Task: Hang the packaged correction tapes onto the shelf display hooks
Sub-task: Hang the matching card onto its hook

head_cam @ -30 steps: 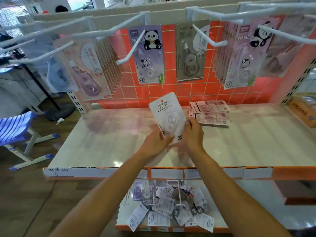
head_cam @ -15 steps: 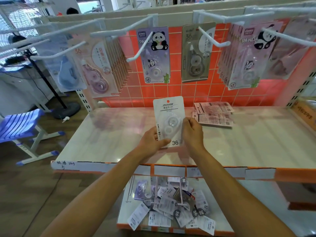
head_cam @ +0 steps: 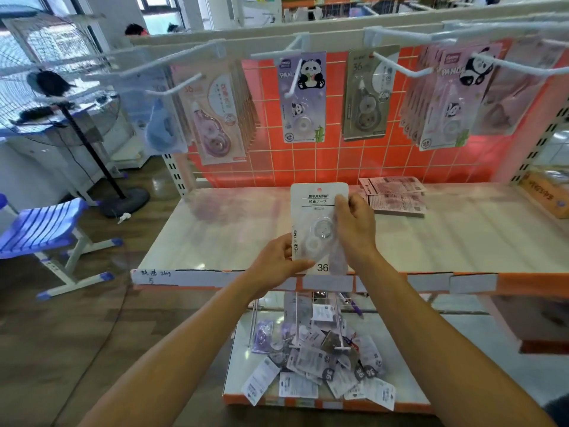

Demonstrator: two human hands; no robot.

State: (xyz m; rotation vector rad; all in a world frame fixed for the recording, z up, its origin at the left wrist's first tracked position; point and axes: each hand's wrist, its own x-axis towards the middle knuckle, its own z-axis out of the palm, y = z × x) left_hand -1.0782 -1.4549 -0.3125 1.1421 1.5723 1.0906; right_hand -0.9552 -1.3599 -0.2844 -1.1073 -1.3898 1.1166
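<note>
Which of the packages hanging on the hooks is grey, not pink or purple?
The grey package, hanging between the purple panda package and the pink panda stack; all others are pastel.

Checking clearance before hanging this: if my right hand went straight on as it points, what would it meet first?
Probably the purple panda correction tape hanging before the orange grid panel, though depth is unclear. The right hand, gripping the white JINUO package, points toward it.

Your right hand (head_cam: pixel 354 232) climbs the edge of the white packet (head_cam: pixel 314 208), now squared upright instead of tilted.
</note>
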